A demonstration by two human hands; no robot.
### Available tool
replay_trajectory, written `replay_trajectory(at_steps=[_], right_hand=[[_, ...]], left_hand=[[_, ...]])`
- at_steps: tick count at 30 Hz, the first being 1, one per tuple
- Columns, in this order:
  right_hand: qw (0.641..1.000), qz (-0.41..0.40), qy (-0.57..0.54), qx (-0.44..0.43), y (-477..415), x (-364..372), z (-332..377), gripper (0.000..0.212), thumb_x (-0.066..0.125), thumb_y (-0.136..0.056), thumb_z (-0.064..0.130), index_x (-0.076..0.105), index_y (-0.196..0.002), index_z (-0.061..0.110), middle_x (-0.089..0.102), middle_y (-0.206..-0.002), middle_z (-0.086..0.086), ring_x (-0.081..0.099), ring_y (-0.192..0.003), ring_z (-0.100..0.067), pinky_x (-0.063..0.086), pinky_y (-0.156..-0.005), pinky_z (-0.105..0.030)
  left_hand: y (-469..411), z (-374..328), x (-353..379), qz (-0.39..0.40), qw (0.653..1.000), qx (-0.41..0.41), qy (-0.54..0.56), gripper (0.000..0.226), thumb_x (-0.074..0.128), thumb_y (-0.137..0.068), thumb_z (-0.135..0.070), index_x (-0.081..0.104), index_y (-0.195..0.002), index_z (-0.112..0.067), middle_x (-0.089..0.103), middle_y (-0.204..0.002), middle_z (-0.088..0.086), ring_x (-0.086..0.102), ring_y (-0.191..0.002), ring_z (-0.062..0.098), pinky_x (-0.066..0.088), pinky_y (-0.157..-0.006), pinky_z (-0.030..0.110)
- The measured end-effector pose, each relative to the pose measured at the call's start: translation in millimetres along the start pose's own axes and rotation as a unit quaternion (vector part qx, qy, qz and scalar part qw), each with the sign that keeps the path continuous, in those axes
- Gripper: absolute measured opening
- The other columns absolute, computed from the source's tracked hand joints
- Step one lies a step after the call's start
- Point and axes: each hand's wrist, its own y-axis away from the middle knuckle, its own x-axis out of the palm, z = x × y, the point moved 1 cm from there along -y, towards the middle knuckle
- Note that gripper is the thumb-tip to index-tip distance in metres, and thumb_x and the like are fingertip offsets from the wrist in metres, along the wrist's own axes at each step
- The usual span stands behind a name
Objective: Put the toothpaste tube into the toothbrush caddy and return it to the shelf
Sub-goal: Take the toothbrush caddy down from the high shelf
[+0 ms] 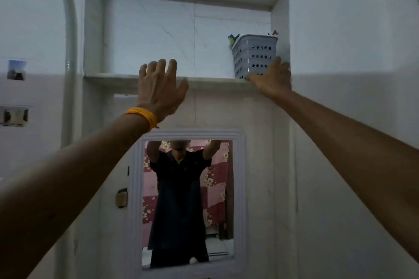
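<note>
Right hand (271, 80) rests against the lower front of the caddy (254, 56); whether its fingers grip it cannot be told. Left hand (159, 87) is open, fingers spread, empty, before the shelf (113, 77) lip. Caddy stands at the shelf's right end, beside the niche wall; open room leftward. Toothpaste tube not distinguishable. No legible writing.
</note>
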Motion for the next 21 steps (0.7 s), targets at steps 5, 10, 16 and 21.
replay_trajectory(at_steps=[5, 10, 16, 21], right_hand=[[0.999, -0.007, 0.01, 0.042, -37.4, 15.0, 9.6, 0.1, 0.075, -0.081, 0.051, 0.02, -0.153, 0.008, 0.028, -0.153, -0.017, 0.034, -0.141, -0.037, 0.04, -0.111, -0.048], [0.997, -0.036, -0.019, 0.065, -70.4, 29.3, 13.1, 0.112, 0.084, -0.071, 0.051, 0.02, -0.152, 0.008, 0.033, -0.151, -0.016, 0.04, -0.138, -0.036, 0.042, -0.108, -0.046], [0.992, -0.063, -0.052, 0.093, -89.1, 38.9, 16.3, 0.131, 0.091, -0.061, 0.053, 0.013, -0.156, 0.006, 0.035, -0.152, -0.017, 0.041, -0.137, -0.037, 0.044, -0.109, -0.052], [0.991, -0.066, -0.063, 0.101, -86.5, 37.4, 17.9, 0.13, 0.092, -0.062, 0.051, 0.014, -0.156, 0.006, 0.033, -0.153, -0.016, 0.039, -0.138, -0.037, 0.042, -0.109, -0.053]], left_hand=[[-38.9, 15.2, 38.5, 0.094, 0.996, 0.005, 0.004, 0.063, 0.028, -0.1, -0.057, 0.057, -0.121, -0.005, 0.065, -0.114, 0.022, 0.061, -0.102, 0.039, 0.045, -0.093, 0.05], [-52.1, 24.2, 67.9, 0.111, 0.993, 0.032, -0.031, 0.068, 0.017, -0.098, -0.064, 0.056, -0.086, -0.009, 0.057, -0.068, 0.01, 0.053, -0.064, 0.028, 0.046, -0.085, 0.047], [-55.8, 23.0, 77.5, 0.094, 0.994, 0.037, -0.05, 0.069, 0.015, -0.096, -0.067, 0.051, -0.077, -0.012, 0.055, -0.065, 0.009, 0.053, -0.063, 0.027, 0.043, -0.09, 0.049], [-55.3, 21.9, 78.3, 0.102, 0.993, 0.019, -0.05, 0.07, 0.015, -0.096, -0.067, 0.056, -0.087, -0.011, 0.063, -0.078, 0.012, 0.06, -0.076, 0.032, 0.041, -0.093, 0.05]])
